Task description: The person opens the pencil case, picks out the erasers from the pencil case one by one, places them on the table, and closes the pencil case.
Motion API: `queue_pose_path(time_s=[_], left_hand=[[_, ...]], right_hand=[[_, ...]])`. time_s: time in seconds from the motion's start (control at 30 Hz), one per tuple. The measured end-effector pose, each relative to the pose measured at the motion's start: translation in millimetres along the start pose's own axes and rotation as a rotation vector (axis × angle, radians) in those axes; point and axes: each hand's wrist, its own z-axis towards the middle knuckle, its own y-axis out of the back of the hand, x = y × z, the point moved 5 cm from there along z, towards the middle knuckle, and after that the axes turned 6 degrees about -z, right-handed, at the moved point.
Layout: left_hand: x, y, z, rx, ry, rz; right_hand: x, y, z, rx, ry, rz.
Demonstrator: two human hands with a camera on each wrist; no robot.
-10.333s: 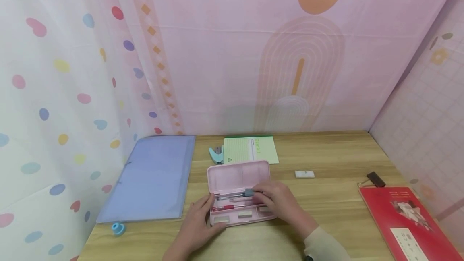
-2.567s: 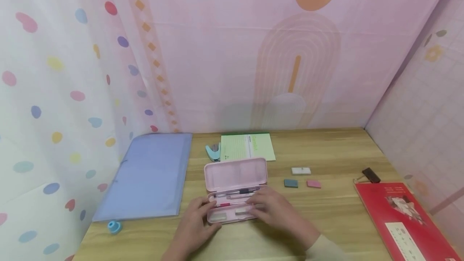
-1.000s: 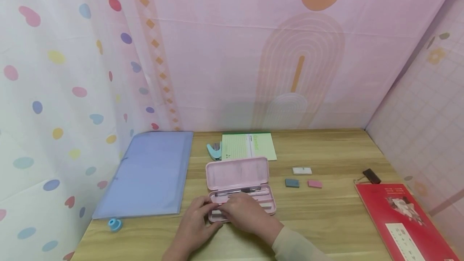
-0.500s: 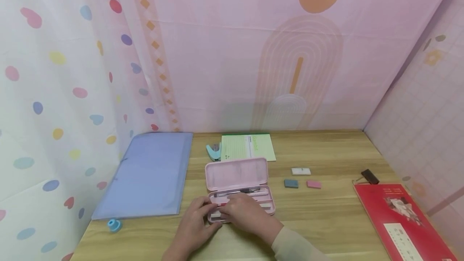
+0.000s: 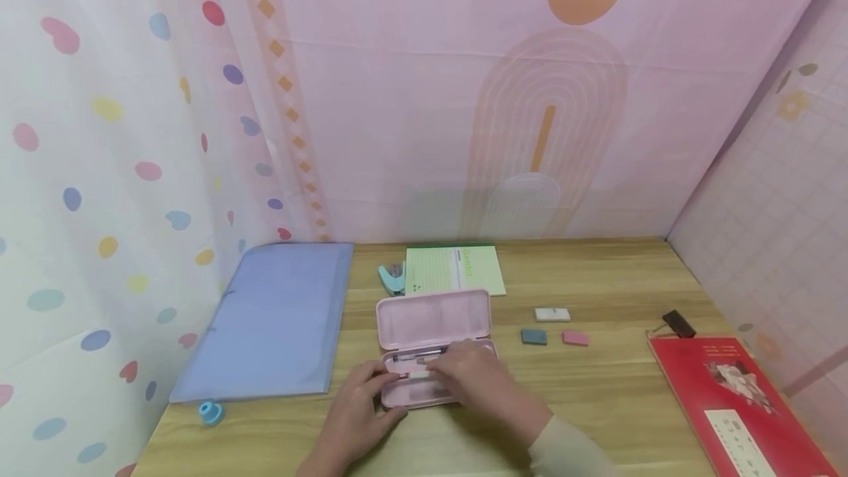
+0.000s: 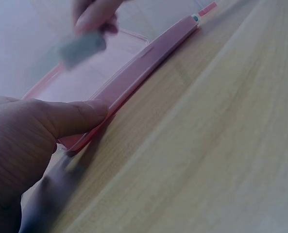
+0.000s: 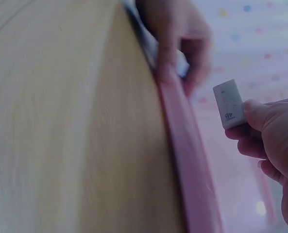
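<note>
Over the case (image 5: 433, 320), my right hand (image 5: 478, 383) pinches the eraser (image 7: 229, 104) by one end; I'd carry it level, clear of the pens (image 5: 412, 355), my left hand (image 5: 355, 405) clamping the case's left end.

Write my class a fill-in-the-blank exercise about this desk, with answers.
The right hand pinches a white eraser marked ____.
The pencil case the left hand holds is coloured ____.
In the head view, the pink block lies to the ____ of the blue block.
The book beside the black clip is coloured ____.
Missing words: 4B; pink; right; red.
</note>
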Motion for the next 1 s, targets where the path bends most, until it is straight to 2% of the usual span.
queue_pose_path(time_s=[0.13,0.23,0.37,0.47,0.6,0.8,1.0], left_hand=[[0.0,-1.2,0.1,0.011,0.017,-0.009],[0.0,-1.5,-0.1,0.017,0.030,-0.008],[-0.2,-1.0,0.0,0.025,0.036,0.007],[-0.5,0.7,0.5,0.021,0.036,0.010],[-0.2,2.1,1.4,0.016,0.036,0.016],[1.7,-1.0,1.0,0.039,0.066,0.005],[1.0,-1.9,0.9,0.016,0.049,0.013]], right_hand=[[-32.8,18.8,-31.5,-0.151,-0.068,0.031],[-61.2,29.7,-62.9,-0.203,-0.148,0.013],[-94.9,40.5,-99.9,-0.171,-0.286,-0.069],[-112.1,46.3,-116.5,-0.129,-0.340,-0.090],[-123.1,47.5,-125.4,-0.104,-0.324,-0.108],[-124.7,43.2,-127.2,-0.087,-0.278,-0.148],[-122.0,39.2,-125.7,-0.053,-0.263,-0.111]])
